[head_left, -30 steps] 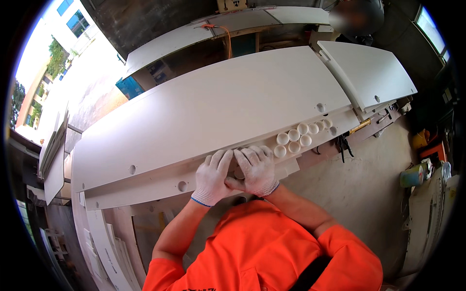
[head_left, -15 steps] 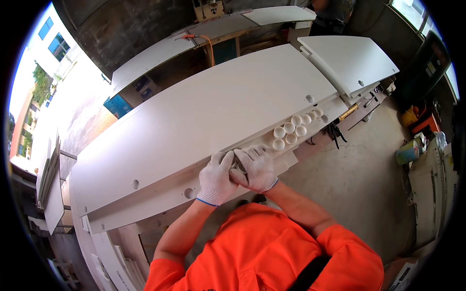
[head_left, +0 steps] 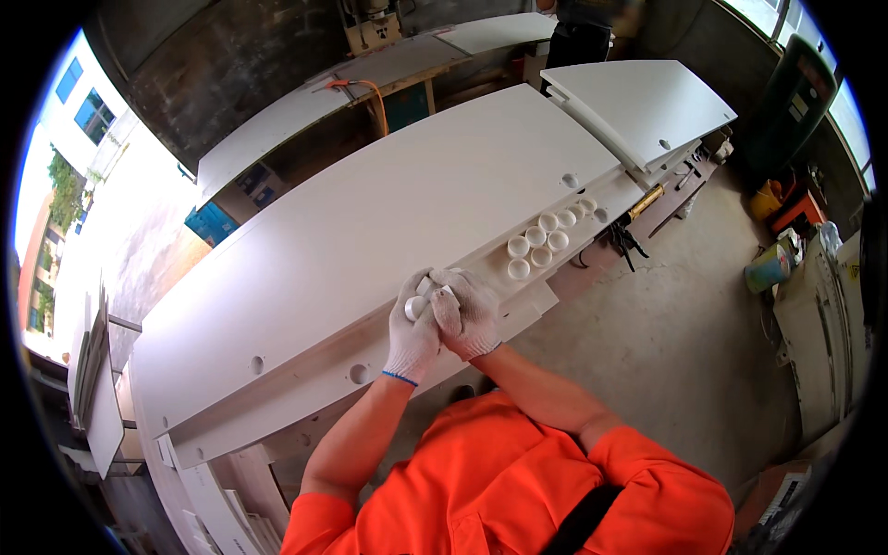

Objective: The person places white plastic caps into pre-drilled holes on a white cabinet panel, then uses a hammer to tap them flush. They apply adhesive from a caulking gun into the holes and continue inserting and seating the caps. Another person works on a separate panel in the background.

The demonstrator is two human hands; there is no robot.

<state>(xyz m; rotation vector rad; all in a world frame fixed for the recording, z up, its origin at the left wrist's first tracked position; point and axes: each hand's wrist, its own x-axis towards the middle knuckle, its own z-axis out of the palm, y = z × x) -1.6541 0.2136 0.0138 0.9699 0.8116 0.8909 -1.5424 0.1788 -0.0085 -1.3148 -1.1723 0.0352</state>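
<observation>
Both my hands wear white knit gloves and are together above the front edge of a big white board (head_left: pixel 388 199). My left hand (head_left: pixel 413 338) is closed around a small white round cap (head_left: pixel 416 308), which shows between its fingers. My right hand (head_left: pixel 470 313) presses against it, its fingers closed on a small white piece (head_left: pixel 450 295) whose shape is partly hidden. To the right, several white round cups (head_left: pixel 518 269) stand grouped on the ledge of the lower board (head_left: pixel 310 384). Round holes (head_left: pixel 569 180) are cut near the board's edges.
Another white panel stack (head_left: pixel 647 106) sits at the far right, with tools (head_left: pixel 629 242) below its edge. Behind is a long workbench (head_left: pixel 277 125) with an orange hose (head_left: pixel 379 102). A person in dark clothes (head_left: pixel 581 42) stands at the back. Cans (head_left: pixel 768 265) stand at right.
My hands have turned and shifted slightly left and up, so the white round cap now shows between the fingers. The whole view has also shifted a little.
</observation>
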